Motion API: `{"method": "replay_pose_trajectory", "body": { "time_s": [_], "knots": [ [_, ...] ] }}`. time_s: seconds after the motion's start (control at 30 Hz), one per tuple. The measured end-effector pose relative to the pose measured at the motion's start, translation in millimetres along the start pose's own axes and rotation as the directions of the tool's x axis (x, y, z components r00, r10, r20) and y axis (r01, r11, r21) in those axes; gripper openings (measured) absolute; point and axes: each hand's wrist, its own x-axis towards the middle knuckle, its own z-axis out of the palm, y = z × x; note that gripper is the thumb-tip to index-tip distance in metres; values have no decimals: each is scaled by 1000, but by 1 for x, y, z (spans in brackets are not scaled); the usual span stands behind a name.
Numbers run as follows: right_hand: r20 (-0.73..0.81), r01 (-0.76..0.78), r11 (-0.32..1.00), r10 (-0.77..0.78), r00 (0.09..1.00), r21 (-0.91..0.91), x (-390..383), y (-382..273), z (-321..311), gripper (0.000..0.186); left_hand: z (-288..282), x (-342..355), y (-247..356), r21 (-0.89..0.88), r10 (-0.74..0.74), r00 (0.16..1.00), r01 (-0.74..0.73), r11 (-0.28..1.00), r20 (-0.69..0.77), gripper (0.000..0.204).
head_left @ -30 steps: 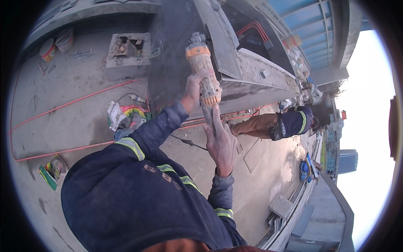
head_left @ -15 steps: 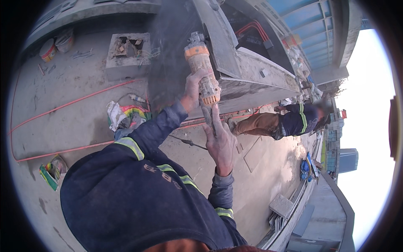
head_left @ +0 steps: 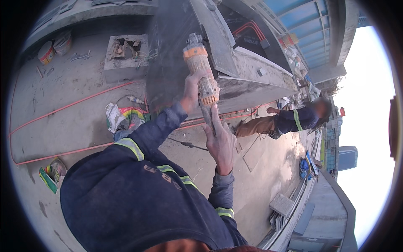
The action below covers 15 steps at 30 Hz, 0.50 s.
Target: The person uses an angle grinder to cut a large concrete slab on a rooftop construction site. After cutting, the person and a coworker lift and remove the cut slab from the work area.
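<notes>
A dusty, pale power tool (head_left: 202,69) with orange bands is in the person's grip, slanting up the middle of the view. Its metal head sits close by the edge of a grey slab (head_left: 222,56); whether they touch cannot be told. The left hand (head_left: 192,90) is wrapped around the tool's body, its fingers clamped there. The right hand (head_left: 221,145) is at the tool's rear, 1 finger stretched along the narrow grey tail toward the orange end; the other fingers are partly hidden, so how far they close cannot be told.

A dark cable (head_left: 189,144) lies on the floor (head_left: 197,161) left of the right hand. Farther left are a crumpled bag (head_left: 128,118), a red line (head_left: 75,107), a square concrete block (head_left: 125,75) with rubble in its opening, and 2 buckets (head_left: 45,53). To the right, a co-worker (head_left: 296,121) stands near stacked slabs of wall, well apart from the tool.
</notes>
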Motion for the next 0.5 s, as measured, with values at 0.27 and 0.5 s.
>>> {"method": "replay_pose_trajectory", "body": {
  "time_s": [0.27, 0.5],
  "knots": [
    [21, -21, 999, 20, 1000, 35, -24, 3, -7, 74, 16, -30, -2, 3, -12, 1000, 12, 1000, -5, 37],
    [57, -43, 999, 42, 997, 16, -15, 0, -10, 73, 6, -17, -6, 2, 2, 1000, -2, 1000, 11, 36]
  ]
}}
